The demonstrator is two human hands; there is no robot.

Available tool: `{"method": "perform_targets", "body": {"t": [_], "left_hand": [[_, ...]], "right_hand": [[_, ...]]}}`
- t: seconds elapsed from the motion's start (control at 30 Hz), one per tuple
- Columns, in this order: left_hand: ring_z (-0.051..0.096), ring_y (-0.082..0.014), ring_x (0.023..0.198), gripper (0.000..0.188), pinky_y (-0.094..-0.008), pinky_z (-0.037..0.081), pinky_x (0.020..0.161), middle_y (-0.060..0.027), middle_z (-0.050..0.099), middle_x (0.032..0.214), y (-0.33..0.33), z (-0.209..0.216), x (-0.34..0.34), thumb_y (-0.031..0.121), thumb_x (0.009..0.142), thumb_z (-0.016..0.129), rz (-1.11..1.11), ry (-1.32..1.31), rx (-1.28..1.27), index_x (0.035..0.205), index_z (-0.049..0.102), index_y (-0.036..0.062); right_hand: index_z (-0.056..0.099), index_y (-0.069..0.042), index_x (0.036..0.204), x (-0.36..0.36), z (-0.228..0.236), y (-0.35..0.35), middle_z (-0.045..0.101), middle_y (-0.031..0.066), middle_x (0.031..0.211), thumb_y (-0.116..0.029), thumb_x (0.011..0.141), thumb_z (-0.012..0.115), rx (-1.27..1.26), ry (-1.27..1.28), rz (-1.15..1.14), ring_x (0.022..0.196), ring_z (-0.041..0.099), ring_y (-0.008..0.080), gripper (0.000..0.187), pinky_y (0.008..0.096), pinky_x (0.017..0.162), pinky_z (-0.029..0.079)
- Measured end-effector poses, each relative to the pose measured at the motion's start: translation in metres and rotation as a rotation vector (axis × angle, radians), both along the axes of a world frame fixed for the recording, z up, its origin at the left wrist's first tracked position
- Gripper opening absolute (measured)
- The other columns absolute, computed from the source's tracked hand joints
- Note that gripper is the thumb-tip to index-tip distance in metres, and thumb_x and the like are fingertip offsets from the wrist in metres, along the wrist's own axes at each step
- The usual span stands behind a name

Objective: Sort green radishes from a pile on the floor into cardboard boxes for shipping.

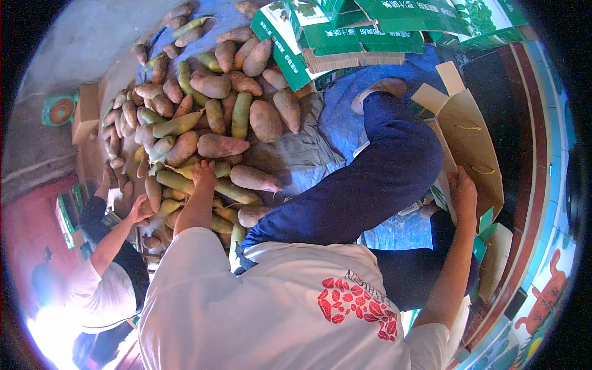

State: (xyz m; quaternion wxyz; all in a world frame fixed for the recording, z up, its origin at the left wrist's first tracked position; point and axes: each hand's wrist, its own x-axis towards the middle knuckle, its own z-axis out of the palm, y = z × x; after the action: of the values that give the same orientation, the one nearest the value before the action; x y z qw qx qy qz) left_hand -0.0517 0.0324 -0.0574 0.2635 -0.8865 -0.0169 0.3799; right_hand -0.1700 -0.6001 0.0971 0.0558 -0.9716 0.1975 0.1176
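My left hand (205, 174) reaches into a heap of root vegetables, fingers spread and resting on it beside a long green radish (179, 182). Around the hand lie more green radishes and thick reddish-brown roots, such as one large root (222, 145) just beyond the fingers and another (254, 178) to its right. On the right, my right hand (462, 192) grips the near wall of an open brown cardboard box (473, 139). The box's flaps stand up, and my hand partly hides its edge. I cannot see into its bottom.
Green and white printed cartons (382, 34) stand stacked at the far side. A blue tarp (336, 111) lies under the heap and my bent leg (370, 179). At left, another person's hand (140, 208) is at the heap's edge. A green fan-like object (60, 110) stands far left.
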Motion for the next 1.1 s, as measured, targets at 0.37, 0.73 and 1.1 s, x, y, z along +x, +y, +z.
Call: {"method": "perform_targets", "body": {"t": [0.37, 0.73, 1.1], "left_hand": [[0.039, -0.0215, 0.111, 0.035, -0.043, 0.034, 0.09, -0.004, 0.043, 0.114, 0.014, -0.054, -0.009, 0.021, 0.082, 0.047, -0.178, -0.066, 0.051, 0.117, 0.042, 0.022], [0.045, -0.021, 0.106, 0.027, -0.0413, 0.036, 0.089, -0.0044, 0.048, 0.109, -0.026, -0.021, 0.002, 0.019, 0.081, 0.049, -0.272, -0.079, -0.007, 0.108, 0.05, 0.0174], [0.05, -0.0214, 0.099, 0.03, -0.0367, 0.042, 0.081, -0.0049, 0.052, 0.106, -0.014, -0.028, -0.013, 0.021, 0.074, 0.06, -0.397, -0.196, -0.109, 0.103, 0.054, 0.0147]], "right_hand": [[0.051, -0.004, 0.11, 0.004, 0.003, 0.01, 0.059, 0.0197, 0.096, -0.021, 0.08, 0.054, -0.002, -0.057, -0.004, 0.087, 0.057, 0.0355, 0.034, 0.0424, 0.075, 0.046], [0.051, -0.004, 0.11, -0.004, 0.001, 0.002, 0.059, 0.0197, 0.097, -0.022, 0.081, 0.054, 0.025, -0.032, -0.026, 0.083, 0.058, 0.0358, 0.034, 0.0426, 0.073, 0.047], [0.053, -0.007, 0.095, -0.003, 0.004, 0.008, 0.059, 0.0197, 0.086, -0.021, 0.08, 0.053, 0.024, -0.132, 0.017, 0.08, 0.057, 0.0367, 0.021, 0.0448, 0.069, 0.046]]}}
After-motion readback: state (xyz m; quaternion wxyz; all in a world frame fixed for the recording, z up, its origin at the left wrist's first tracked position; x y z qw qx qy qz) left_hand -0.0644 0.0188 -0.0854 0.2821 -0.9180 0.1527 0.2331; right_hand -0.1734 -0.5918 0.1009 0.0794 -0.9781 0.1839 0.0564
